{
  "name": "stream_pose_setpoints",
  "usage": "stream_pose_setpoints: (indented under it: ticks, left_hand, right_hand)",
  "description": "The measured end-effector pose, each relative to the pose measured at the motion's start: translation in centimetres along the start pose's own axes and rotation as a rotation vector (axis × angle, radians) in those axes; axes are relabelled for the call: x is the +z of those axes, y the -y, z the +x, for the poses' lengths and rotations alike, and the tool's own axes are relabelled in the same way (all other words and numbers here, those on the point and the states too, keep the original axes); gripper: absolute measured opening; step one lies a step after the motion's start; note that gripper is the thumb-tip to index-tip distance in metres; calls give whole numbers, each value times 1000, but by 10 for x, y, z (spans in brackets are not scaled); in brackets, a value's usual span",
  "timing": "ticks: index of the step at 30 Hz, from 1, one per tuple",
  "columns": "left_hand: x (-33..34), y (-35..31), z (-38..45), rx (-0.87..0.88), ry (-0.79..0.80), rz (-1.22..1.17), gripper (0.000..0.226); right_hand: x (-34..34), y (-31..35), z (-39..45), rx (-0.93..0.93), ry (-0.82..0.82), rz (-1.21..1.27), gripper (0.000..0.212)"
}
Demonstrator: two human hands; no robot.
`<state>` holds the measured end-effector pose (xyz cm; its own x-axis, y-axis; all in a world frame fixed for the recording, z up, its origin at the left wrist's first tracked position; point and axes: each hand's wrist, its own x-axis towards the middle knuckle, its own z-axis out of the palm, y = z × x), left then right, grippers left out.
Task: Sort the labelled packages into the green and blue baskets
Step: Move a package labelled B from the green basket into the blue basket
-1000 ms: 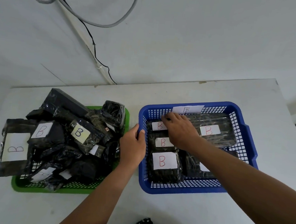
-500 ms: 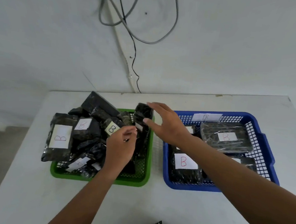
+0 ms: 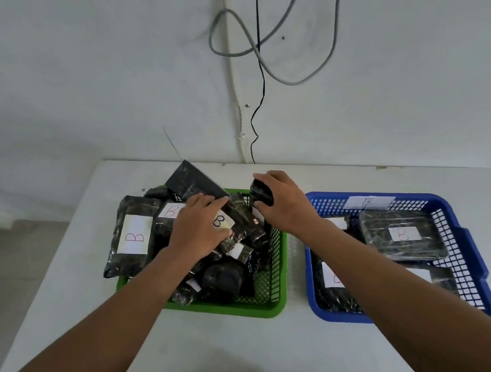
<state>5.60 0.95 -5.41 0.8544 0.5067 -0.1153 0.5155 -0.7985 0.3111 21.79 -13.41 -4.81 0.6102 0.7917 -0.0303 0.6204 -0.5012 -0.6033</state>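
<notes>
The green basket (image 3: 278, 267) is heaped with black packages, several labelled B; the blue basket (image 3: 468, 252) holds a few flat ones. The right hand (image 3: 284, 201) grips an upright black package (image 3: 260, 194) at the green basket's far corner. The left hand (image 3: 201, 226) rests loosely spread on the pile, holding nothing.
</notes>
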Motion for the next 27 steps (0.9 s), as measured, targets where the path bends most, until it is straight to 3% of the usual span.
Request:
stream_pose_setpoints:
  ticks: [5,10,20,23,27]
  left_hand:
    - [-21,16,20,16,32,-218,41]
    - [-44,42,33,-119,52,-661,24]
    - [-48,53,20,-287,68,-1209,24]
    - [-40,30,12,-266,13,-1219,33]
    - [-22,-12,-7,-202,-42,-1046,58]
  right_hand:
    - [8,37,7,-231,-96,-173,41]
    - [17,58,16,-130,-44,-94,34]
    - [-10,60,21,102,-13,444,29]
    - [-23,53,2,128,-52,514,30]
    - [-44,25,-37,178,-127,584,29]
